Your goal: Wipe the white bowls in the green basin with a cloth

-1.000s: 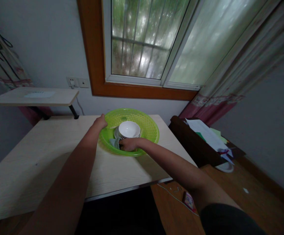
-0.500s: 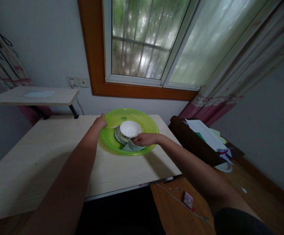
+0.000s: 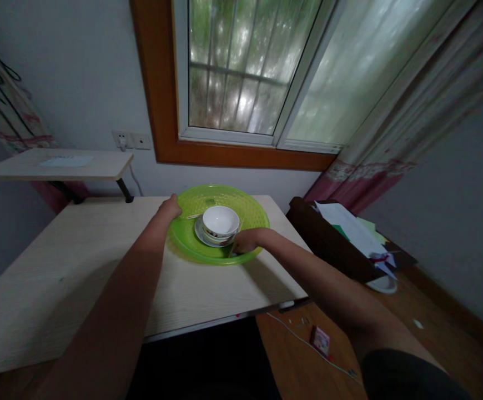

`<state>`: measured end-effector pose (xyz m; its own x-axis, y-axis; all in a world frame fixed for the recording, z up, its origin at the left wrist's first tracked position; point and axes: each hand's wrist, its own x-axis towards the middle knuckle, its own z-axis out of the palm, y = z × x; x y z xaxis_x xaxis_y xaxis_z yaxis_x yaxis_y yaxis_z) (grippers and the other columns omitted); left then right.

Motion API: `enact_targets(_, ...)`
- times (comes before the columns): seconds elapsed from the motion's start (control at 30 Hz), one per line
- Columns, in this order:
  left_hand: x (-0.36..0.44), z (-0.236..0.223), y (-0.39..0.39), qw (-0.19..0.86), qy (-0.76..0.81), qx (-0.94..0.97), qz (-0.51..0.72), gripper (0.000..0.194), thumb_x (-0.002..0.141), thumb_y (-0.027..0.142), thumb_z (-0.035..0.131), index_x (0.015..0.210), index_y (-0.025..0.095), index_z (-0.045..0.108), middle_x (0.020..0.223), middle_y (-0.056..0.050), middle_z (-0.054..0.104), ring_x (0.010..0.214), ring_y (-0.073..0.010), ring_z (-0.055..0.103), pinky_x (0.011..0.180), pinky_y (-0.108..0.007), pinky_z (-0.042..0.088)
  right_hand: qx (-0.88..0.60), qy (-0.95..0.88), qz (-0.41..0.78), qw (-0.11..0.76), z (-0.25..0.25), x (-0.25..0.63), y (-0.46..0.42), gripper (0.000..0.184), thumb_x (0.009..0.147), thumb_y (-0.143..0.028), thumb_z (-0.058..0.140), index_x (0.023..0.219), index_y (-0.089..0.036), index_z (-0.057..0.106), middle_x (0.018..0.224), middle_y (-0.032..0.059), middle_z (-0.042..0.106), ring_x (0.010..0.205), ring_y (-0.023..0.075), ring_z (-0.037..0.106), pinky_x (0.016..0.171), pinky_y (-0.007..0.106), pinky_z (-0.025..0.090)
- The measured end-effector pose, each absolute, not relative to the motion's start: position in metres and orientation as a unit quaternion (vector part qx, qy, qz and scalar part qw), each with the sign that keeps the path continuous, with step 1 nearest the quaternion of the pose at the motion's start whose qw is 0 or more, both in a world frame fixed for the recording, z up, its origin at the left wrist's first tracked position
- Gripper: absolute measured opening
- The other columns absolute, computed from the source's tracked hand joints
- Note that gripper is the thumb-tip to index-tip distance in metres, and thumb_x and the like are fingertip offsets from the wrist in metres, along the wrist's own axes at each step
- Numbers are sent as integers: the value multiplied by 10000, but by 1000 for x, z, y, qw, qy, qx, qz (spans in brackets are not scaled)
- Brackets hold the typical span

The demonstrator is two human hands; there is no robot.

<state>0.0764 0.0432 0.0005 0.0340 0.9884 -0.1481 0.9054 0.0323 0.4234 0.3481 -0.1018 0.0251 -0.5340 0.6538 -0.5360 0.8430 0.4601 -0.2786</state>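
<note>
On the pale table [image 3: 208, 289], bowls [image 3: 220, 224] already stand stacked in green basin [image 3: 250, 208], left hand [image 3: 170, 208] clamping its rim, right hand [image 3: 246, 240] curled, its hold unclear.

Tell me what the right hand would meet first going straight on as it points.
Most likely the stack of round white bowls on a pale round plate, since the right hand points leftward inside the round green plastic basin. Depth is unclear; it might pass just in front.
</note>
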Motion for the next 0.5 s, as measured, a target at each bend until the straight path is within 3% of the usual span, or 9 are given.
enact_targets(0.1,77,3,41,201,690,688,100,684,825,263,712,1474,214,501,1348,-193,691,1169,-330,708,830,-320,542,432,818,-301,233,25,347,-97,421,820,-97,640,1207,-176,784,1076,64,807,886,209,730,799,282,534)
enact_targets(0.27,78,3,40,192,688,693,94,632,841,254,704,1443,209,518,1353,-187,690,1172,-309,708,820,-302,539,359,837,-368,185,16,342,-95,335,855,-79,624,1124,-160,807,1226,78,772,1043,212,715,901,281,519)
enact_targets(0.5,77,3,42,221,687,684,104,643,838,271,725,1439,203,509,1388,-201,664,1228,-333,680,887,-332,547,406,832,-320,201,6,334,-92,399,877,-81,620,1237,-164,769,1207,94,780,952,206,724,820,278,519)
